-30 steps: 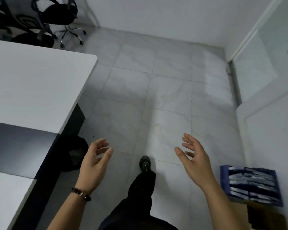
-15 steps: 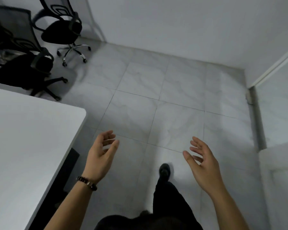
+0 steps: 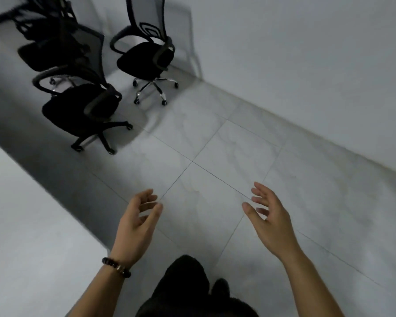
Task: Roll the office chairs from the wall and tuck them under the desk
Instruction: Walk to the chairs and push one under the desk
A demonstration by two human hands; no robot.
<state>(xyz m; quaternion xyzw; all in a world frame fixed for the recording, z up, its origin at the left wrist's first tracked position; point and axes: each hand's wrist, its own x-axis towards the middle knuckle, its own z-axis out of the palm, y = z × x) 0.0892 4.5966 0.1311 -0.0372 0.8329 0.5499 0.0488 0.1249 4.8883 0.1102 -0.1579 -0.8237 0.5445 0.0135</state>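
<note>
Three black mesh-back office chairs stand at the upper left near the wall corner. The nearest chair has a black base. Behind it to the right a chair with a chrome base sits against the wall. A third chair is blurred at the far left. The white desk fills the lower left. My left hand and my right hand are raised over the floor, fingers apart, holding nothing, well short of the chairs.
Pale grey floor tiles stretch between me and the chairs. A white wall runs along the right and back. My dark trouser leg and shoe show at the bottom centre.
The view has swung left and moved forward: the chairs now loom larger and closer, the glass door and blue box have left the frame. Both hands stay empty and apart.
</note>
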